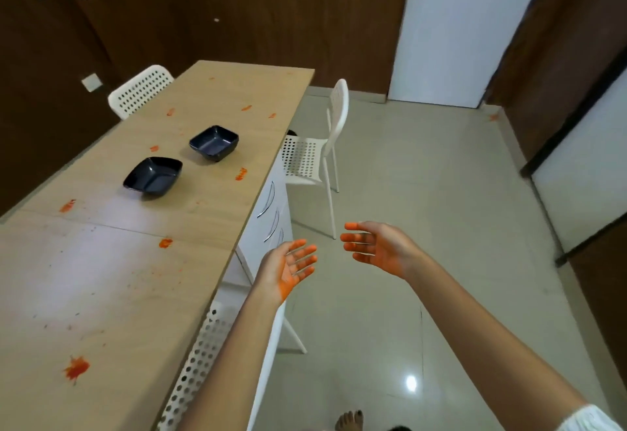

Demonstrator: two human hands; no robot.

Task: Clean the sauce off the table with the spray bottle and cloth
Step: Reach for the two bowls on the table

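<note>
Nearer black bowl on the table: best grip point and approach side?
Pinch the near right rim of the nearer bowl with the left hand, thumb inside, coming from above at the table's open edge. It sits upright, looks empty, and its flared rim overhangs the base. Both palms look sauce-smeared.

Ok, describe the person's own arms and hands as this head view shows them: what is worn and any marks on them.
Both forearms are bare. A white gathered fabric sleeve shows only at the right arm's upper end, at the frame's bottom corner. The left hand and right hand wear no gloves, and no rings or watch show. Orange sauce smears coat both palms and fingertips.
</note>
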